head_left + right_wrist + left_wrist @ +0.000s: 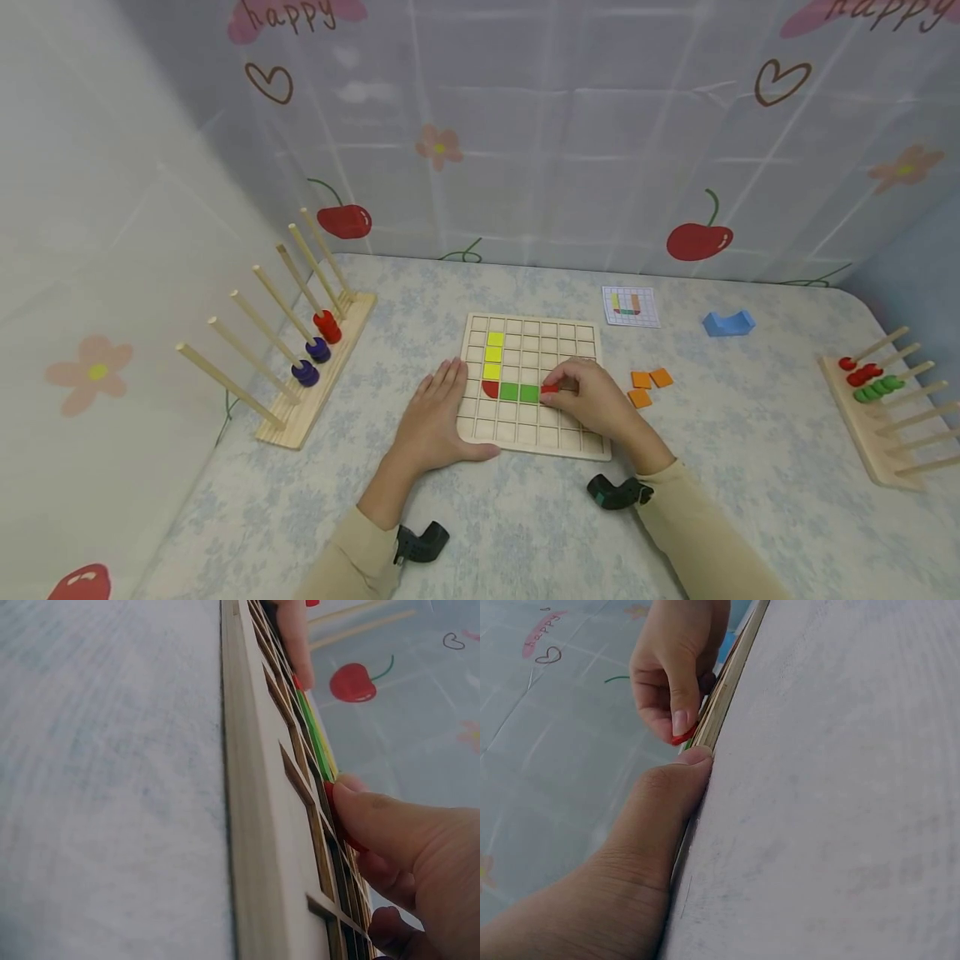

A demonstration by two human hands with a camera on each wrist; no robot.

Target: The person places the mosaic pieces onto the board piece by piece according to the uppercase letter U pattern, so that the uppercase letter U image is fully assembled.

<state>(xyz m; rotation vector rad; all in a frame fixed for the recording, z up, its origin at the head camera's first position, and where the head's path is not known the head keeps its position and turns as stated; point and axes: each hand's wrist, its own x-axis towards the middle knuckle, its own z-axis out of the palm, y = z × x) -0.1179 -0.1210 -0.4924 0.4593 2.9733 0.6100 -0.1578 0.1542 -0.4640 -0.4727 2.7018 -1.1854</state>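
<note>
A square wooden grid board (517, 435) lies on the table. My left hand (431, 427) rests at its left side with the fingers straight and the thumb along the front edge. Between thumb and fingertips, my right hand (592, 398) pinches a small red tile (550, 389) at the board, beside two green tiles (519, 392). In the right wrist view the red tile (346, 825) is tilted at the grid, partly hidden by the thumb. Left of the green ones sits a red rounded-corner tile (491, 389), with three yellow tiles (492, 354) in a column above it.
Three orange tiles (641, 380) lie right of the board. Behind them are a pattern card (630, 307) and a blue curved block (729, 324). Pegged wooden racks with coloured rings stand at left (318, 400) and right (862, 433). A patterned curtain (525, 200) backs the table.
</note>
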